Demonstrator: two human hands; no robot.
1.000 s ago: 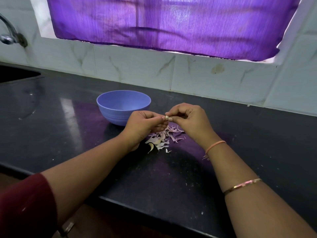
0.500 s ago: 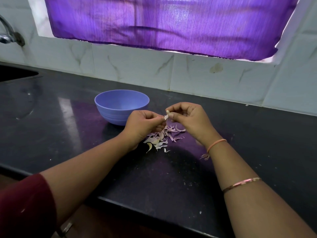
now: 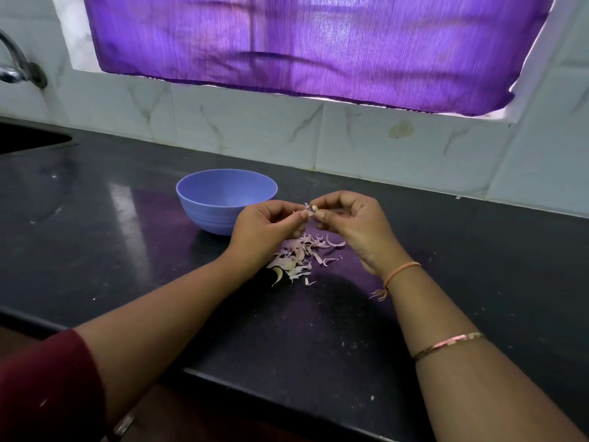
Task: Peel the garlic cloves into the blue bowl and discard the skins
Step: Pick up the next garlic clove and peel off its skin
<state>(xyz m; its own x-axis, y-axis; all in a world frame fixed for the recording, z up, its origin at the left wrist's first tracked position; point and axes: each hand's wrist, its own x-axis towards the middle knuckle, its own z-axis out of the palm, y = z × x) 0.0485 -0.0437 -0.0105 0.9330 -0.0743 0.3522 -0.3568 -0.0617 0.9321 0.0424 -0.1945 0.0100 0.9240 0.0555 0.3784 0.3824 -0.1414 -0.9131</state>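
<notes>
We see both hands raised just above the counter (image 3: 95, 237), meeting fingertip to fingertip. The right hand (image 3: 355, 226) pinches a small garlic clove (image 3: 313, 209) between thumb and forefinger, its other fingers curled in. The left hand (image 3: 264, 231) pinches the same clove from the other side, where a flake of skin sticks out. Below them lies a loose pile of skins (image 3: 298, 255) on the counter. The blue bowl (image 3: 207, 215) stands just behind the left hand; we cannot tell what it holds.

Single head-worn view, wide-angle, facing forward and down onto counter (image 3: 95, 250); close range; edges apparently bowed.
</notes>
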